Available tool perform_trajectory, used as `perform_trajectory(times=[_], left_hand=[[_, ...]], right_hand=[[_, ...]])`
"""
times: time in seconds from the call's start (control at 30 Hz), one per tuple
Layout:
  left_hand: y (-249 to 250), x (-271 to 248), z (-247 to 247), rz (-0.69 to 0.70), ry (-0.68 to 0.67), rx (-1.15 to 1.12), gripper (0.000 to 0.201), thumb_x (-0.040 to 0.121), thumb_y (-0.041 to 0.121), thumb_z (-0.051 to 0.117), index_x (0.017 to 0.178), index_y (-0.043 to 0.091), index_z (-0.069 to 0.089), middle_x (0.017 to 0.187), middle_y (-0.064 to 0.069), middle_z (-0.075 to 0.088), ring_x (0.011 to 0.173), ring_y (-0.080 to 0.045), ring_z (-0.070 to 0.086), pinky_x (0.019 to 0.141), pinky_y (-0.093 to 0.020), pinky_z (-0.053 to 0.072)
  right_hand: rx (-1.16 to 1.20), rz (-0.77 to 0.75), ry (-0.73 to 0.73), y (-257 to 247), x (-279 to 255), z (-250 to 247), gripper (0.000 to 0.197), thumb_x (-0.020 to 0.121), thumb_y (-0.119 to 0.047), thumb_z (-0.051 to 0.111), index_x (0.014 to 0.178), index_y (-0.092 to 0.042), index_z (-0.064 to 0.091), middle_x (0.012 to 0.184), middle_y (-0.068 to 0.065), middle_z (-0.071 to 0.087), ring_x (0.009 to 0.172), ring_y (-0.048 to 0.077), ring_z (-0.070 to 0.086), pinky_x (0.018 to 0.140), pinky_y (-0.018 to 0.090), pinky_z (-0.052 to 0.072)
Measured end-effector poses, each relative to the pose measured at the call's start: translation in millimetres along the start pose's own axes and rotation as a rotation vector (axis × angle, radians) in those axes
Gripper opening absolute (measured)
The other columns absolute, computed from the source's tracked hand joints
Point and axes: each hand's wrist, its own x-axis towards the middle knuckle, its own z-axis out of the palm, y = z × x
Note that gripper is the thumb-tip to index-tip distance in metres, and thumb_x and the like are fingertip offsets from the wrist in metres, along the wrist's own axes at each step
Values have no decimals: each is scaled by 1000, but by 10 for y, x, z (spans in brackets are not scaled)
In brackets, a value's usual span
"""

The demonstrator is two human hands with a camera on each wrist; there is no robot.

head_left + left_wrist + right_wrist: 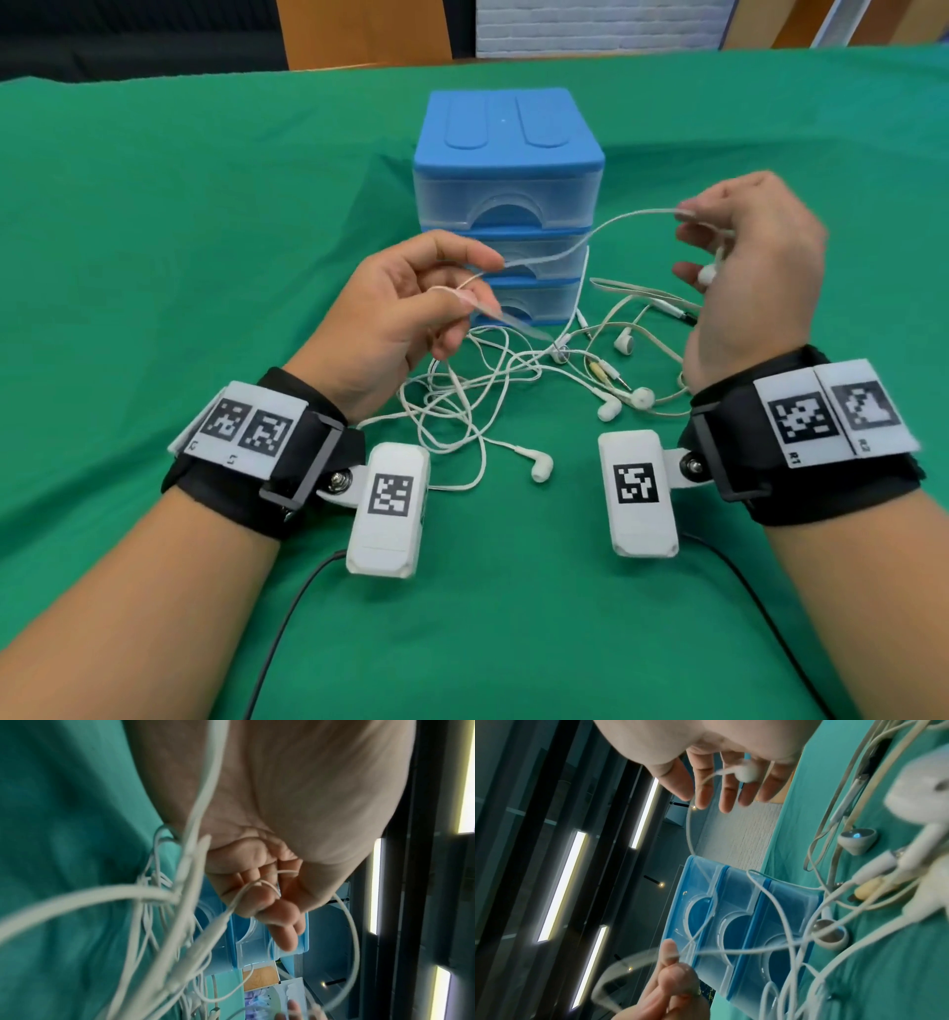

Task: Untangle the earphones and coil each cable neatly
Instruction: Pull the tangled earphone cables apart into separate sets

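A tangle of white earphone cables point(477, 390) lies on the green cloth between my wrists, with several earbuds point(539, 465) and plugs spread around it. My left hand point(411, 303) is raised above the tangle and pinches one thin white cable point(257, 884) between thumb and fingers. That cable arcs across to my right hand point(739, 267), which pinches it between thumb and forefinger. A white earbud point(746, 772) dangles below the right fingers point(729, 787).
A small blue three-drawer plastic cabinet point(506, 169) stands just behind the hands, drawers closed. A beige cable with a dark plug point(667, 308) lies to its right. The green cloth point(154, 231) covers the whole table.
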Motion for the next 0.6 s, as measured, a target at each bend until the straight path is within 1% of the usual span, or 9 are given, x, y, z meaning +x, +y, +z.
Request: perform_trajectory(times=[0.07, 0.13, 0.27, 0.33, 0.37, 0.43, 0.47, 0.53, 0.6], left_hand=[[-4, -7, 18, -1, -14, 44, 21, 92, -8, 55, 107, 3, 65, 81, -8, 70, 51, -11, 47, 48, -18, 38], [0, -3, 20, -7, -23, 47, 19, 94, -5, 54, 105, 3, 67, 81, -9, 70, 51, -12, 48, 49, -18, 38], [28, 19, 34, -20, -5, 63, 16, 93, 10, 54, 100, 5, 67, 79, -8, 69, 49, -13, 47, 46, -21, 34], [28, 25, 51, -19, -13, 92, 14, 95, 11, 52, 97, 6, 65, 77, -7, 67, 48, -13, 46, 46, -21, 32], [26, 25, 58, -15, -23, 106, 14, 96, 10, 52, 97, 6, 65, 77, -7, 67, 48, -13, 46, 46, -21, 32], [18, 28, 62, -5, -38, 124, 14, 97, 11, 53, 96, 8, 66, 78, -7, 66, 49, -14, 47, 46, -21, 33], [15, 28, 63, 1, -42, 127, 14, 96, 11, 53, 96, 9, 67, 78, -8, 66, 49, -14, 47, 46, -21, 33], [9, 28, 64, 13, -42, 125, 13, 95, 11, 55, 96, 10, 67, 77, -7, 65, 49, -14, 48, 46, -21, 35], [7, 27, 57, 21, -40, 130, 11, 95, 9, 57, 100, 11, 66, 76, -6, 66, 49, -14, 49, 47, -21, 38]], right_hand=[[-30, -80, -20, -17, 0, 7, 11, 75, -14, 55, 74, -22, 62, 79, -3, 62, 77, 10, 55, 71, 26, 41], [-12, -136, -70, -51, -25, 22, 12, 76, -11, 56, 78, -20, 64, 81, 0, 65, 75, 10, 56, 68, 24, 41], [34, -180, -338, -124, -133, 77, 9, 81, -17, 61, 75, -14, 68, 75, 14, 66, 55, 23, 51, 52, 27, 36], [-29, -198, -474, -146, -182, 109, 14, 86, -19, 66, 85, -6, 71, 79, 15, 68, 47, 19, 48, 48, 24, 37], [-88, -202, -528, -148, -203, 121, 14, 88, -18, 68, 90, -4, 72, 79, 9, 69, 46, 13, 49, 48, 22, 39], [-226, -180, -616, -125, -235, 134, 12, 88, -16, 74, 96, -7, 74, 80, -2, 70, 48, 1, 53, 49, 14, 40], [-282, -141, -662, -97, -242, 133, 13, 88, -16, 76, 97, -8, 74, 82, -1, 72, 48, -1, 55, 47, 13, 40], [-337, -38, -761, -39, -251, 126, 11, 88, -18, 76, 94, -8, 75, 77, 9, 74, 44, 5, 54, 42, 18, 40], [-355, -19, -792, -9, -252, 123, 15, 91, -19, 74, 84, -5, 75, 61, 7, 67, 42, 12, 47, 43, 20, 37]])
